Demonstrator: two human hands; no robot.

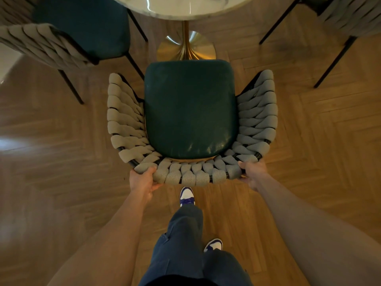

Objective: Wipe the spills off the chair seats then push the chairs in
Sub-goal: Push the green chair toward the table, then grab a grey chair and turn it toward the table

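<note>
Chair [190, 124] sits square before me, its green seat [190, 108] just short of the marble table [181, 6], and I have my left hand [144, 180] and right hand [252, 174] clamped on its woven backrest [189, 174], evenly spaced, I judge, for a straight push.

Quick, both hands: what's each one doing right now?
Left hand: grips the chair back.
Right hand: grips the chair back too.

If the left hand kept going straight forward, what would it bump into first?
The left hand already grips the chair's woven backrest, so that is first. Beyond it lies the green seat, then probably the table's gold base.
</note>
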